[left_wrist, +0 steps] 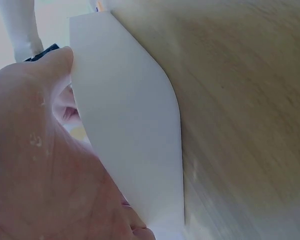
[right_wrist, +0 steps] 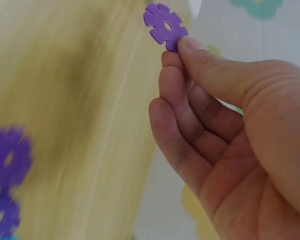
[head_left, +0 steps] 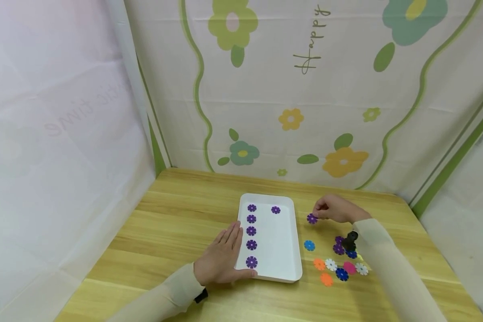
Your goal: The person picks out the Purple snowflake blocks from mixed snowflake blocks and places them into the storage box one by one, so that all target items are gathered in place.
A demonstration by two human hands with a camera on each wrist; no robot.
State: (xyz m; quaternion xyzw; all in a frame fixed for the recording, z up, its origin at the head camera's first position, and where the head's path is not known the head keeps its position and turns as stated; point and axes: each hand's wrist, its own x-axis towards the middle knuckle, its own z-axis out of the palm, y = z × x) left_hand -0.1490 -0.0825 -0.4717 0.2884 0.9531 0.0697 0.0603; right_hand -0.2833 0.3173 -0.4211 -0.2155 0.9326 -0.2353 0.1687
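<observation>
Between my right thumb and fingertips I pinch a purple notched disc [right_wrist: 165, 26] by its edge. The right hand [head_left: 338, 209] holds it above the table, just right of the white tray [head_left: 271, 223]. My left hand [head_left: 221, 257] rests on the tray's near left corner, fingers straight along the left rim and thumb across the front rim. In the left wrist view, the tray's outer wall [left_wrist: 130, 115] hides part of the fingers. Inside the tray, several purple discs [head_left: 251, 231] form a column down the left side. One more purple disc [head_left: 275, 209] lies at the far right.
Loose discs lie on the wooden table [head_left: 177, 201] right of the tray: purple ones [head_left: 338, 248], a light blue one [head_left: 309, 245], an orange one [head_left: 327, 280], a dark blue one [head_left: 342, 274], a pink one [head_left: 349, 268], and white ones [head_left: 331, 264]. A patterned cloth [head_left: 265, 89] hangs behind.
</observation>
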